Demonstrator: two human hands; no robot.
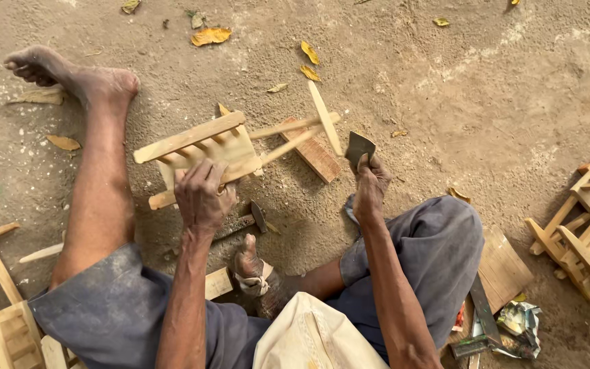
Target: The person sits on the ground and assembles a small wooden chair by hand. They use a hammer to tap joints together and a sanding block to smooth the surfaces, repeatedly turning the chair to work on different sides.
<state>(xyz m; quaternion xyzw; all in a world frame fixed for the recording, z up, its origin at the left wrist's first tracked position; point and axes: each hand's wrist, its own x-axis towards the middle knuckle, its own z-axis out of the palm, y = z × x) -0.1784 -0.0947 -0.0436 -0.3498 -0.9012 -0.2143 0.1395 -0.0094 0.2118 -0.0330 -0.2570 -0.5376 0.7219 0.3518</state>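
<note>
Left hand (203, 195) fingers wrap the slatted back of a small pale wooden chair frame (223, 147), tipped on its side over the dirt floor (479, 89), legs pointing right. Right hand (370, 184) fingers grip a flat metal blade (359, 147) just beside the legs; a hammer (247, 220) lies below.

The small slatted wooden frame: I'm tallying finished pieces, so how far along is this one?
Done: the small slatted pale wooden frame already has its slats and long legs joined. In hand: the left hand steadies it while the right hand holds a flat dark metal blade at a loose thin wooden strip across the legs. Left: that strip looks unfixed. Similar frames lie at right.
</note>
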